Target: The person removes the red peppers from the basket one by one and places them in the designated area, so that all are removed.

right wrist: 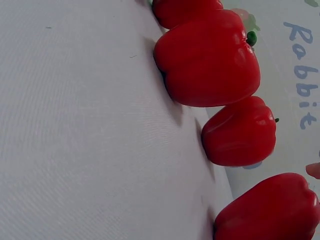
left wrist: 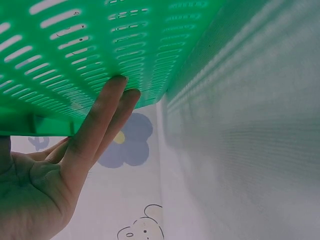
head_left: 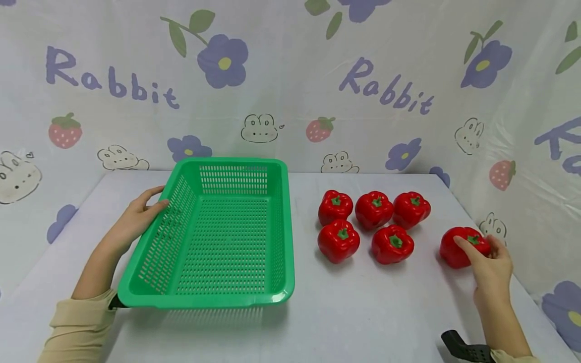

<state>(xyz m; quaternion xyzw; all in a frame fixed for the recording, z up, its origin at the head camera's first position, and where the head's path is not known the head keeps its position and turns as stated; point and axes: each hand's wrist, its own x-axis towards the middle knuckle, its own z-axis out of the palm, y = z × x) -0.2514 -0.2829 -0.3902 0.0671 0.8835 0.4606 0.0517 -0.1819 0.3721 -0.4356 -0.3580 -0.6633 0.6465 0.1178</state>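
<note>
A green plastic basket (head_left: 222, 242) with slotted sides stands left of centre in the head view. My left hand (head_left: 136, 219) holds its left rim, thumb over the edge; in the left wrist view two fingers (left wrist: 102, 117) lie against the outer wall. At the far right, my right hand (head_left: 492, 269) grips a red bell pepper (head_left: 454, 252) between thumb and fingers, its green stem facing up. In the right wrist view only a fingertip (right wrist: 313, 170) shows, by the nearest bell pepper (right wrist: 270, 212).
Several more red bell peppers (head_left: 338, 242) stand in two loose rows between the basket and my right hand. A white cloth (head_left: 354, 312) covers the table. Behind and at the sides hangs a printed curtain (head_left: 281, 75) with flowers, rabbits and strawberries.
</note>
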